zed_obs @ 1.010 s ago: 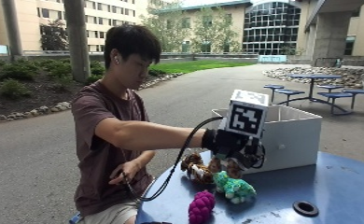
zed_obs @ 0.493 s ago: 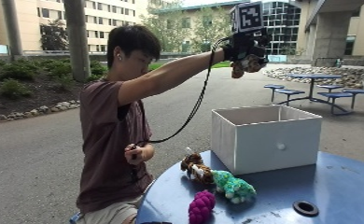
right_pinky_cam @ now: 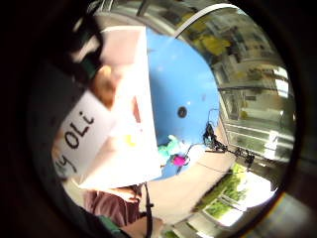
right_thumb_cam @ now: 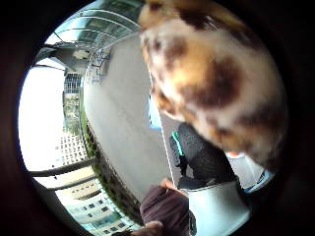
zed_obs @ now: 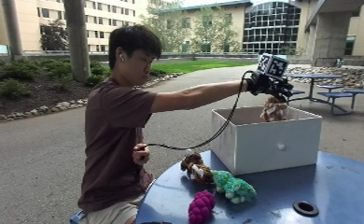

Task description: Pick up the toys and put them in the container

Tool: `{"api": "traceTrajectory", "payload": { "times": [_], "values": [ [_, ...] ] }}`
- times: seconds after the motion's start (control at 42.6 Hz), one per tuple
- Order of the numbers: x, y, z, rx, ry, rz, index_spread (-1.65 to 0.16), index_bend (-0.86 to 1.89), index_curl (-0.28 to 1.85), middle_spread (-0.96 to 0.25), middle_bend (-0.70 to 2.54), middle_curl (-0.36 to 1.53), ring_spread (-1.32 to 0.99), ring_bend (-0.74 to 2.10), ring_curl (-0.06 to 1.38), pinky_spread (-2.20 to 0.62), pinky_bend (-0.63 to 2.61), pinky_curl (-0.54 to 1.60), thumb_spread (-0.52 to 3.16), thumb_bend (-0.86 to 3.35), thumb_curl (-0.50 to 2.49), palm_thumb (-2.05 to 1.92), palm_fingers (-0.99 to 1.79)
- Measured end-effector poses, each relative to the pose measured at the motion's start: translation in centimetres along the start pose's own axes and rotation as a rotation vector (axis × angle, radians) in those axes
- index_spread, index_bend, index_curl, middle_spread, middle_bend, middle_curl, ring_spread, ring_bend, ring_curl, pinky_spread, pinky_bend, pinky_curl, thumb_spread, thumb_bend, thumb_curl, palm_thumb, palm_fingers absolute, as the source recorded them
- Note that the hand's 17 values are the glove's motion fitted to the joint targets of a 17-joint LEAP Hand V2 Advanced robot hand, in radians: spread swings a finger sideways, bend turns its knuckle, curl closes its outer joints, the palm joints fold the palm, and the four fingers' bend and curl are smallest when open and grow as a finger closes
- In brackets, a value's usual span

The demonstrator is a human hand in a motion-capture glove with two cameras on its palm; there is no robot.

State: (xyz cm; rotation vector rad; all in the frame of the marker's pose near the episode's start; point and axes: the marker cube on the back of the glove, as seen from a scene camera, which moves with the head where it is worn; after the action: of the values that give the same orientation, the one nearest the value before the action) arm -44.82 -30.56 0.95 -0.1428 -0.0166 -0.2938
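Fingers of the gloved right hand (zed_obs: 270, 87) are curled down around the top of a brown-and-cream spotted plush toy (zed_obs: 273, 109), which hangs from them over the open white box (zed_obs: 266, 139); its lower end dips just below the box's rim. The outside view alone shows this whole arrangement: the arm stretched out level from the seated person, and three more toys lying on the round blue worktop (zed_obs: 331, 186) in front of the box, a brown plush (zed_obs: 195, 169), a green one (zed_obs: 234, 185) and a magenta one (zed_obs: 201, 206). Seen from the thumb side of the palm, the spotted toy's fur fills much of the picture, close against the palm. Seen from the little-finger side, the box's inside lies below the hand, with the green and magenta toys beside it.
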Motion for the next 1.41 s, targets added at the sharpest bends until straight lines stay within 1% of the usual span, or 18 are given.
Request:
{"api": "traceTrajectory", "payload": {
  "times": [0.023,0.047,0.094,0.117,0.141,0.235,0.352,0.446,0.564,0.611,0.657,0.728,0.869,0.986,1.151,1.315,1.385,1.409],
  "values": [
    [0.1,0.1,0.4,-0.011,-0.002,-0.004,-0.22,0.12,0.59,-0.16,0.73,0.64,-0.27,1.5,0.67,-0.35,1.48,0.71,0.88,-0.12,0.84,0.3,-0.4],
    [0.5,0.3,0.8,-0.009,-0.002,-0.01,-0.2,0.13,0.58,-0.1,0.56,0.59,-0.2,1.27,0.62,-0.27,1.49,0.71,0.91,-0.14,0.81,0.22,-0.78],
    [1.5,1.1,1.1,0.014,0.011,-0.027,-0.18,0.07,0.49,-0.04,0.41,0.52,-0.15,1.04,0.55,-0.2,1.44,0.65,0.96,-0.11,0.76,0.15,-0.8],
    [1.8,1.4,1.1,0.027,0.025,-0.036,-0.17,0.0,0.43,-0.02,0.36,0.49,-0.14,1.01,0.53,-0.19,1.46,0.63,0.99,-0.09,0.74,0.13,-0.69],
    [1.9,1.6,1.0,0.036,0.042,-0.041,-0.16,0.01,0.4,-0.01,0.3,0.47,-0.12,0.9,0.48,-0.16,1.41,0.6,1.01,-0.09,0.71,0.1,-0.71],
    [2.4,3.3,0.0,0.012,0.079,-0.017,-0.15,0.0,0.32,0.03,0.19,0.42,-0.08,0.72,0.38,-0.09,1.27,0.54,1.09,-0.05,0.65,0.04,-0.6],
    [7.3,7.8,-2.5,0.012,0.058,0.07,-0.13,-0.01,0.25,0.05,0.13,0.38,-0.04,0.59,0.32,-0.03,1.14,0.48,1.15,-0.04,0.58,-0.01,-0.53],
    [11.1,11.4,-4.6,0.042,0.036,0.259,-0.13,-0.02,0.21,0.05,0.11,0.35,-0.02,0.53,0.3,0.0,1.08,0.45,1.18,-0.04,0.53,-0.03,-0.5],
    [19.7,19.4,-6.5,0.059,0.134,0.219,-0.16,-0.01,0.17,0.0,0.09,0.32,0.01,0.46,0.29,0.02,1.06,0.43,1.21,-0.03,0.49,-0.02,-0.46],
    [21.5,22.0,-7.1,0.075,0.084,0.223,-0.18,0.0,0.16,-0.02,0.08,0.3,0.02,0.45,0.28,0.03,1.08,0.43,1.22,-0.03,0.47,-0.02,-0.41],
    [22.2,24.1,-7.5,0.089,0.004,0.258,-0.19,0.0,0.15,-0.04,0.08,0.29,0.03,0.44,0.28,0.04,1.09,0.42,1.22,-0.02,0.46,-0.01,-0.39],
    [25.7,27.4,-6.5,0.068,0.047,0.354,-0.2,0.01,0.13,-0.05,0.09,0.28,0.04,0.43,0.28,0.05,1.09,0.42,1.23,-0.02,0.45,0.0,-0.38],
    [32.2,31.8,-1.4,0.046,0.069,0.463,-0.2,0.02,0.12,-0.04,0.11,0.26,0.04,0.37,0.27,0.06,1.06,0.4,1.24,-0.02,0.42,-0.01,-0.4],
    [37.8,33.4,7.3,-0.007,0.077,0.523,-0.19,0.01,0.1,-0.03,0.12,0.26,0.03,0.36,0.28,0.05,1.01,0.39,1.24,-0.02,0.4,0.0,-0.36],
    [41.0,32.5,22.5,-0.118,0.062,0.423,-0.19,0.02,0.09,-0.02,0.13,0.25,0.02,0.36,0.28,0.05,0.98,0.37,1.24,-0.02,0.38,0.0,-0.33],
    [41.1,30.9,31.5,-0.159,-0.066,0.33,-0.19,0.04,0.09,-0.02,0.16,0.26,0.01,0.37,0.29,0.04,0.91,0.35,1.27,0.02,0.39,0.11,-0.26],
    [41.0,30.6,33.2,-0.116,-0.092,0.321,-0.18,0.06,0.08,-0.02,0.25,0.29,-0.05,0.62,0.36,-0.02,0.92,0.35,1.35,0.17,0.44,0.35,0.14],
    [41.0,30.5,33.5,-0.093,-0.101,0.32,-0.18,0.08,0.08,-0.02,0.25,0.29,-0.07,0.64,0.35,-0.04,0.91,0.34,1.37,0.19,0.44,0.38,0.18]
  ]
}}
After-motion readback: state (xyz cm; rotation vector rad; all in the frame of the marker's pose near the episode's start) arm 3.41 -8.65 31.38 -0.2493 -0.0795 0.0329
